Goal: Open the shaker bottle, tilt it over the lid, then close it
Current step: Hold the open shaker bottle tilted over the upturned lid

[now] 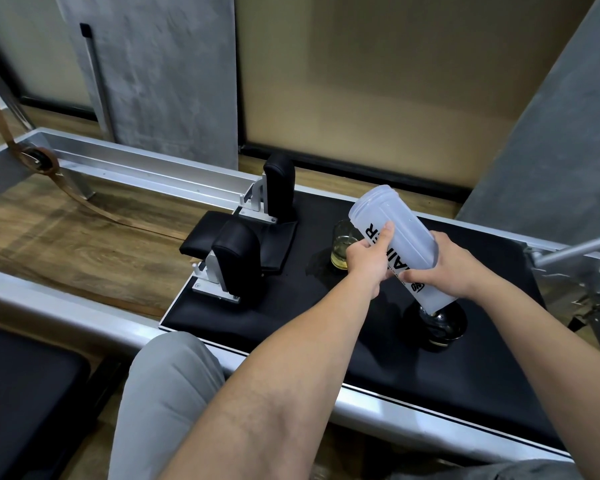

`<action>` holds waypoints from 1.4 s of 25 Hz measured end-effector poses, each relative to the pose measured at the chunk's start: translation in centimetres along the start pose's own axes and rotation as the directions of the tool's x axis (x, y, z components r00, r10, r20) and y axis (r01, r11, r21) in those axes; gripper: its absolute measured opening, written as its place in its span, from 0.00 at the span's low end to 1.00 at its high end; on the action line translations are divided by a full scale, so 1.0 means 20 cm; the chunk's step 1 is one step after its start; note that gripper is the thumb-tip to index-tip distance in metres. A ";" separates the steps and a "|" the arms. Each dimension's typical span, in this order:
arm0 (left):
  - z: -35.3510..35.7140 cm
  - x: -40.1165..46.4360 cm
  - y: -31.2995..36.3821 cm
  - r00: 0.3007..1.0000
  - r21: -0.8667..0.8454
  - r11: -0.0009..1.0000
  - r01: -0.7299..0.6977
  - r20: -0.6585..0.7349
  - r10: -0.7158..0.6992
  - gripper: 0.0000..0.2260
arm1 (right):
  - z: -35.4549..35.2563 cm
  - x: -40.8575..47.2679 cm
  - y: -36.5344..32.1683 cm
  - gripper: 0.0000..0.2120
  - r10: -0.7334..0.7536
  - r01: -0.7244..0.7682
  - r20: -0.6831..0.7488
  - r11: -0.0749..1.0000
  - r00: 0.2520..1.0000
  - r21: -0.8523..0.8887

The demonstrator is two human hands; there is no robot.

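Observation:
The translucent white shaker bottle (400,247) with black lettering is held off the pad, tilted, its ridged end up and to the left. My left hand (368,254) grips its middle from the left side. My right hand (459,268) wraps the lower part from the right. The bottle's lower end hangs just over the black lid (442,329), which lies on the black padded platform (291,306). I cannot tell whether the bottle touches the lid.
A glass (342,249) with yellowish liquid stands on the pad just behind my left hand. Two black shoulder rests (238,258) rise at the platform's left end. Metal rails (146,168) run left; a metal bar (575,252) juts in at the right.

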State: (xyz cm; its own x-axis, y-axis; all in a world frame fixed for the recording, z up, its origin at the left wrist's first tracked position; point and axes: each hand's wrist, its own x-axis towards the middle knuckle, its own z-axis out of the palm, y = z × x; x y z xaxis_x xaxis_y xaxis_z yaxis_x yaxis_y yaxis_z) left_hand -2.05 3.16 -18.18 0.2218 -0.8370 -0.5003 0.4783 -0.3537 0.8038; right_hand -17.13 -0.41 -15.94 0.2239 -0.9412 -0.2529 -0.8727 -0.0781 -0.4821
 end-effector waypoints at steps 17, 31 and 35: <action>0.01 -0.01 -0.01 1.000 -0.031 0.999 0.012 -0.011 -0.012 0.18 | -0.01 -0.01 0.00 0.45 0.001 -0.001 0.003 1.000 1.000 -0.012; 0.01 0.00 -0.01 1.000 -0.038 0.999 0.001 0.001 -0.001 0.18 | -0.03 -0.02 -0.01 0.45 0.000 0.000 0.005 1.000 1.000 -0.009; 0.00 -0.01 -0.01 1.000 -0.049 0.999 0.001 0.004 -0.001 0.17 | -0.03 -0.02 -0.02 0.46 -0.003 0.003 0.004 1.000 1.000 -0.010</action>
State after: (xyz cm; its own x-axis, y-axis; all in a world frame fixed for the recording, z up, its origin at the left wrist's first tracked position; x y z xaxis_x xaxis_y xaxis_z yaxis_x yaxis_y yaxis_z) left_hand -2.20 3.38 -18.28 0.2181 -0.8382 -0.4999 0.5194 -0.3340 0.7866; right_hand -17.13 -0.17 -15.21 0.2280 -0.9397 -0.2547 -0.8765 -0.0841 -0.4741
